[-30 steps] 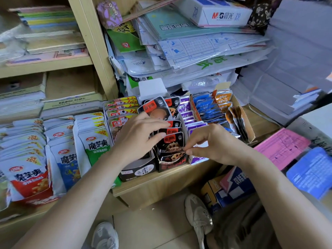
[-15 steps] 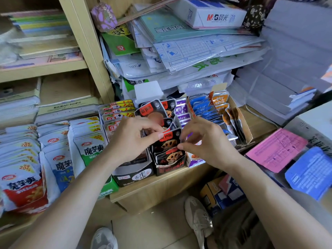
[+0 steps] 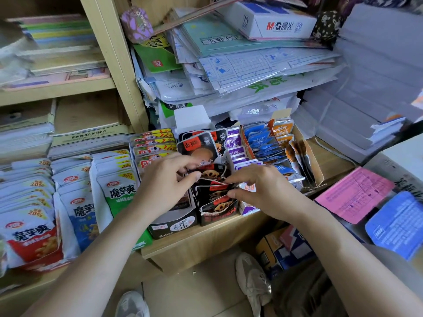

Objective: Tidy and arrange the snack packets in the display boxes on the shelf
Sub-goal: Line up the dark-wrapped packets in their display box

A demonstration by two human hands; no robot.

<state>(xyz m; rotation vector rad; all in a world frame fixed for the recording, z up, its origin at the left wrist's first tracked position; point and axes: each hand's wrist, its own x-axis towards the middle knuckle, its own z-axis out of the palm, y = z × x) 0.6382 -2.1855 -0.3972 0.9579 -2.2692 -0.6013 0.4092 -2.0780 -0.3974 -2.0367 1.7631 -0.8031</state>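
**A:** Status?
**B:** Low shelf, row of display boxes. The one in work is the black display box at the front edge. It sits between a dark box on its left and the purple packets on its right.
**A:** Contents?
**B:** The black packets stand upright in it. The front ones lean and their tops are out of line.
**A:** Hands?
**B:** Left hand is on the stack's left edge and right hand is on its right edge.
**A:** Fingers?
**B:** Left fingers are curled, with thumb and forefinger pinching the upper packets' left side. On the right, the forefinger lies along a packet top with the thumb just below, pinching that edge. The rest are loosely curled.
**A:** How to do it well?
**B:** My read:
- Squeeze from both sides at once and level the tops.
- Slide the stack back as one block.
- Keep the pressure light, because the thin edges look easy to crease.
- The box's front lip looks torn, so press down rather than forward.
- Finish with the labels facing front.
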